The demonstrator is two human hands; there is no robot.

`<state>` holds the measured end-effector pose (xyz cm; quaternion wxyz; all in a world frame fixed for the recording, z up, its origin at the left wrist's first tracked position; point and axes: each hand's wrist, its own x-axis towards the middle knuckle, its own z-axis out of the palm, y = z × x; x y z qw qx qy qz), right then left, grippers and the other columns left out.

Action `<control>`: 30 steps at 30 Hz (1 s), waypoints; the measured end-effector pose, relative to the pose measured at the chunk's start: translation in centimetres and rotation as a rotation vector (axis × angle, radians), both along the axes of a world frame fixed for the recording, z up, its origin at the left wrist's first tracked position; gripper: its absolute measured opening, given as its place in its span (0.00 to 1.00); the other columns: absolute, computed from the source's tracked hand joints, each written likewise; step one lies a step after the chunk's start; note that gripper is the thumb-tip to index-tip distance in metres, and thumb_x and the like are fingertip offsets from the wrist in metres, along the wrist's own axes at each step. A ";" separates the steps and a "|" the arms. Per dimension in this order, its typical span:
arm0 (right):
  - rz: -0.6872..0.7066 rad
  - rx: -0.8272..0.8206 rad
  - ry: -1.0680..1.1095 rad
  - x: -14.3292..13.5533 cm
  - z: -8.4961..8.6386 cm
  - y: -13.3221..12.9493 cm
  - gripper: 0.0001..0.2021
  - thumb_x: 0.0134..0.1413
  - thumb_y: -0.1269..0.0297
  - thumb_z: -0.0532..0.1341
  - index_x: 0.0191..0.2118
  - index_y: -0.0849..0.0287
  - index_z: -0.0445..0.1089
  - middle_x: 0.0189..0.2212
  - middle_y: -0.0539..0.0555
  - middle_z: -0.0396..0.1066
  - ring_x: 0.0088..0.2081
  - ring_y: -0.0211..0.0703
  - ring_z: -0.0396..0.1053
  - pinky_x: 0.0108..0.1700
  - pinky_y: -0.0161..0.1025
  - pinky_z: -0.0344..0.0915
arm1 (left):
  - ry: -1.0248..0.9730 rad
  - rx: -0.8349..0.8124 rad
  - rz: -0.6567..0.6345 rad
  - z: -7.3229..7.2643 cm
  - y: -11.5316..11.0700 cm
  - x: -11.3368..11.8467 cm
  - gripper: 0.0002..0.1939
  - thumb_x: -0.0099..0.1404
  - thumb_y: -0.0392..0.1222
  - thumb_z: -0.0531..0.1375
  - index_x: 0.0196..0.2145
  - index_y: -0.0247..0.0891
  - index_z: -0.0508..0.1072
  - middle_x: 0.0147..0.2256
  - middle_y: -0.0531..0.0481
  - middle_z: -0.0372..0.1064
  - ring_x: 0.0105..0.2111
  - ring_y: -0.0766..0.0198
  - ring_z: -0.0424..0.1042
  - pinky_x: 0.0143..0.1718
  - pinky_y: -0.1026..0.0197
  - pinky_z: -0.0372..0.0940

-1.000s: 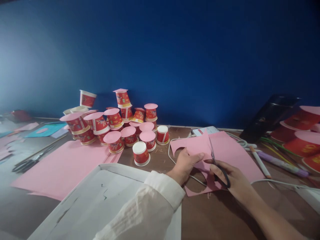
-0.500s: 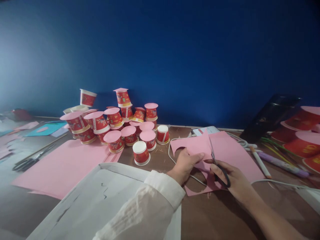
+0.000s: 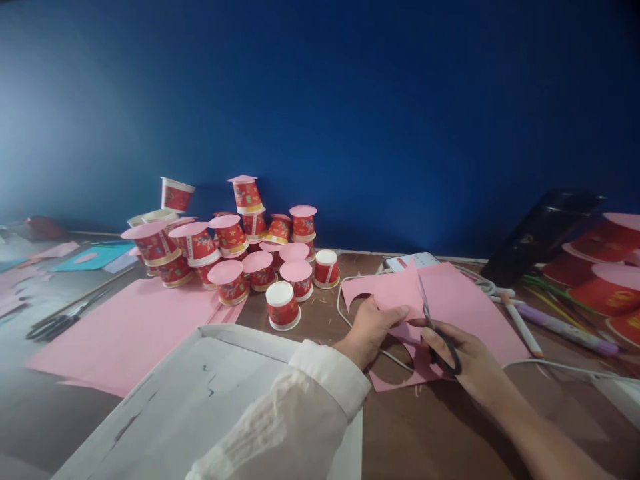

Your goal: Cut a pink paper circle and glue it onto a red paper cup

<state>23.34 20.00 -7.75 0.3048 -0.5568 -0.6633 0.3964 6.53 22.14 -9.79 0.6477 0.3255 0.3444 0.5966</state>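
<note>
My left hand [image 3: 370,329] pinches a piece of pink paper [image 3: 397,293] between thumb and fingers. In my right hand [image 3: 463,350] is a pair of black-handled scissors [image 3: 454,357], its blades lying along the right edge of that piece. Beneath both hands lies a pink offcut [image 3: 380,382] with rounded cut-outs. A larger pink sheet [image 3: 475,307] rests behind the scissors. To the left, red paper cups [image 3: 233,290] stand upside down, many topped with pink paper discs; two nearer cups [image 3: 283,308] show bare white bases.
A white tray-like board [image 3: 200,400] lies under my left sleeve. Pink sheets [image 3: 120,333] and other scissors [image 3: 60,325] are further left. A phone [image 3: 413,261], white cable [image 3: 345,317], marker [image 3: 523,327], dark bottle [image 3: 540,233] and more red cups [image 3: 607,287] are around the right side.
Almost nothing differs. Both hands, the pink piece and the scissors keep their places; the view has shifted very slightly.
</note>
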 end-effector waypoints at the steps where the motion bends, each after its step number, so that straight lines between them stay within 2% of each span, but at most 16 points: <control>1: -0.003 0.004 0.000 0.0 0.0 0.0 0.33 0.48 0.36 0.60 0.46 0.60 0.78 0.24 0.53 0.73 0.24 0.41 0.68 0.25 0.35 0.66 | 0.000 0.000 0.000 0.0 0.0 0.0 0.21 0.43 0.44 0.73 0.33 0.32 0.75 0.28 0.50 0.71 0.26 0.68 0.66 0.35 0.61 0.62; 10: -0.022 -0.024 0.035 -0.1 0.1 -0.1 0.35 0.45 0.34 0.61 0.46 0.61 0.78 0.24 0.52 0.73 0.23 0.40 0.67 0.25 0.35 0.66 | -0.011 -0.014 -0.003 -0.3 0.2 0.1 0.23 0.42 0.44 0.74 0.35 0.33 0.76 0.31 0.48 0.73 0.27 0.66 0.67 0.35 0.60 0.62; 23: -0.023 -0.040 0.050 0.1 -0.2 -0.1 0.34 0.45 0.35 0.62 0.47 0.60 0.78 0.26 0.54 0.74 0.23 0.41 0.66 0.24 0.35 0.65 | 0.022 0.019 0.014 0.0 0.0 0.0 0.19 0.45 0.42 0.72 0.35 0.32 0.76 0.30 0.50 0.73 0.27 0.68 0.66 0.37 0.61 0.62; 30: 0.002 -0.046 0.040 0.4 -0.4 0.0 0.34 0.47 0.36 0.62 0.49 0.60 0.76 0.27 0.53 0.74 0.23 0.39 0.65 0.26 0.35 0.66 | -0.010 0.007 0.005 0.1 -0.1 0.0 0.22 0.44 0.43 0.73 0.36 0.32 0.76 0.31 0.48 0.73 0.28 0.67 0.67 0.37 0.60 0.62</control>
